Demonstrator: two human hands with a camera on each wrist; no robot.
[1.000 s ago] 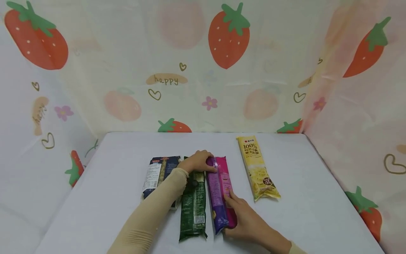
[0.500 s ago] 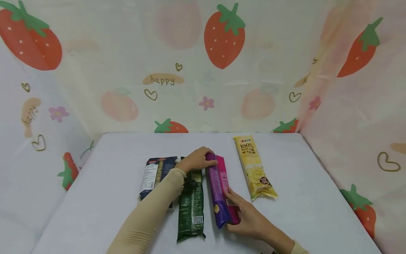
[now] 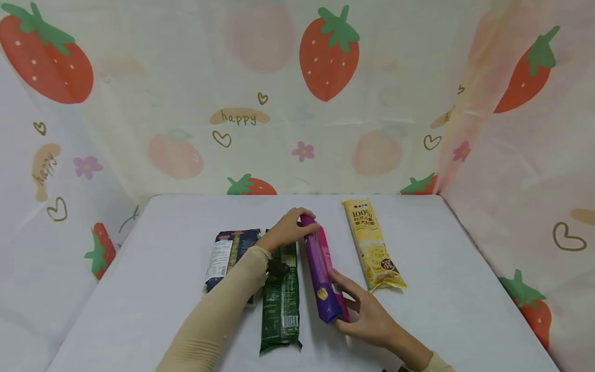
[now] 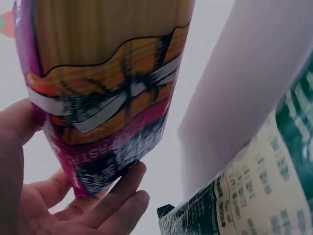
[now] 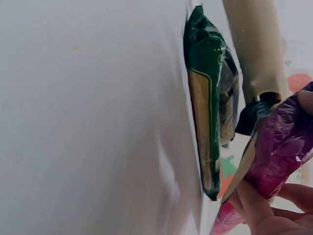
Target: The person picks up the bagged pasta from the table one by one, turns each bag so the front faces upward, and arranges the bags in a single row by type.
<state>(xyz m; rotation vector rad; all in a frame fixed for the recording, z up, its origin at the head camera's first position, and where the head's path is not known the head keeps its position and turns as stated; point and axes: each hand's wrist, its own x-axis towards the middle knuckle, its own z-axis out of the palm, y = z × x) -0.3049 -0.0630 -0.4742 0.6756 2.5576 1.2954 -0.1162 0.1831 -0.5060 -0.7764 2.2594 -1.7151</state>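
Fingers (image 4: 126,208) of your left hand (image 3: 289,228) and right hand (image 3: 372,316) pinch the purple packet (image 3: 318,268). Your left sleeve (image 3: 218,305) partly hides the navy packet (image 3: 226,258).

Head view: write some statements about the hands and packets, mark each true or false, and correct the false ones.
1. The left hand and the right hand both hold the purple-and-pink packet. True.
2. The left hand grips that packet's near end. False: it grips the far end.
3. The green packet is between the navy packet and the purple-and-pink packet. True.
4. The yellow packet has "100%" printed on it. True.
5. The yellow packet touches the green packet. False: they lie apart.
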